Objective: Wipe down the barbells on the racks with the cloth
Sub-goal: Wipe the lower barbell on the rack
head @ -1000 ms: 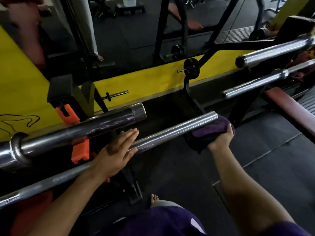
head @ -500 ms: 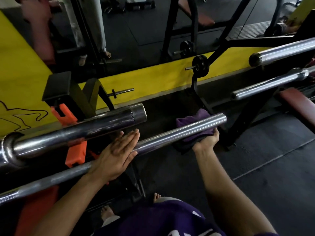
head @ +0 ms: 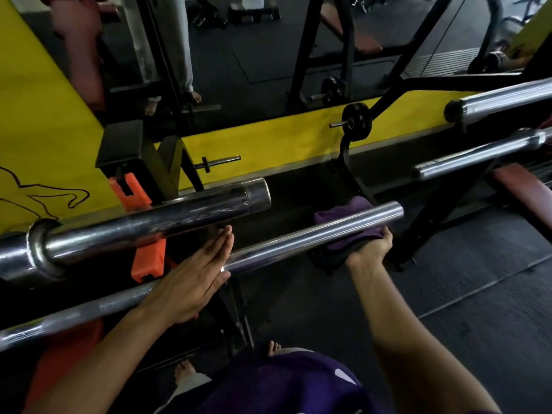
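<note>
A thin chrome barbell (head: pixel 301 237) runs from lower left to its free end at centre right. My right hand (head: pixel 369 252) grips a purple cloth (head: pixel 348 215) wrapped under and behind that bar, just short of its end. My left hand (head: pixel 191 279) rests flat on the same bar further left, fingers straight and together. Above it lies a thicker chrome barbell sleeve (head: pixel 155 225) with a collar, on a rack with orange holders (head: pixel 146 255). Two more barbells, an upper barbell (head: pixel 504 100) and a lower barbell (head: pixel 478 156), lie on a second rack at the right.
A black rack frame (head: pixel 439 213) stands just right of the cloth. A yellow wall band (head: pixel 283 138) with a mirror above it faces me. A small weight plate (head: pixel 357 121) hangs on a peg. A reddish bench pad (head: pixel 522 189) sits at far right. Dark rubber floor lies below.
My right hand has slid the cloth back from the bar's tip, from over its end to under and behind the shaft. The left hand stays flat on the bar.
</note>
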Demonstrator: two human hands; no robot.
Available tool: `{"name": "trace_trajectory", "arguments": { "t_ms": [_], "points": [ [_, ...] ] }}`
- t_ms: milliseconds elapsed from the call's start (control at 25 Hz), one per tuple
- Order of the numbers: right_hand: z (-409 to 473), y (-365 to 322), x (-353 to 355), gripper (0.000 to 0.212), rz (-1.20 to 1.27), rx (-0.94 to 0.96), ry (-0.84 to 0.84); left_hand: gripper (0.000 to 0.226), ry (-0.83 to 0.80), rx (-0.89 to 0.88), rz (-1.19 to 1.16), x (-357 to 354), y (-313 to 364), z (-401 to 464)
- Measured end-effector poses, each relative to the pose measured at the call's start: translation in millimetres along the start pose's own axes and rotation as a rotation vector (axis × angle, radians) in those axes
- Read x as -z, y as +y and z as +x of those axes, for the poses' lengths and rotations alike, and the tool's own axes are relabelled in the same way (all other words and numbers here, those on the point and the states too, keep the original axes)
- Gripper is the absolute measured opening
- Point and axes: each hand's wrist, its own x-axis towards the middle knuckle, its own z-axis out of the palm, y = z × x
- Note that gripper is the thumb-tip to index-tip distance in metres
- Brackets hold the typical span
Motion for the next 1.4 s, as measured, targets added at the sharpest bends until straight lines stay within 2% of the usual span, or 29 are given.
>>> {"name": "trace_trajectory", "arguments": {
  "t_ms": [200,280,400,560,760,920,1080,1280,1400],
  "points": [
    [9.8,-41.5,-12.2,0.058,0.063,0.082,0.076,0.076,-0.001,0.046,0.005,0.0,2.0,-5.8],
    [17.6,-53.2,-12.5,0.064,0.064,0.076,0.092,0.075,0.009,0.071,0.013,-2.0,6.3,-8.9],
    [12.2,-33.8,-3.2,0.069,-0.017,0.034,0.027,0.071,0.049,0.106,0.019,-3.5,9.7,-14.7],
    [-4.3,-9.2,12.2,0.059,-0.078,-0.012,-0.068,0.066,0.017,0.080,-0.044,1.5,11.8,-18.9],
    [2.5,-14.2,29.5,0.054,-0.033,0.052,0.011,0.065,0.029,0.092,0.007,1.3,13.7,-26.5],
    [-12.8,0.5,2.9,0.058,0.019,-0.008,-0.007,0.066,0.069,0.100,0.014,-2.3,11.8,-28.0],
    [-36.3,32.5,-16.0,0.057,0.112,-0.121,0.044,0.067,0.063,0.114,0.033,-5.1,11.4,-26.8],
    [-71.4,87.7,-17.7,0.057,-0.007,-0.264,-0.033,0.067,0.053,0.123,0.002,-4.7,11.3,-28.5],
    [-72.0,77.5,-16.1,0.053,-0.019,-0.236,-0.025,0.066,0.046,0.113,-0.006,-3.5,10.4,-28.4]
  ]
}}
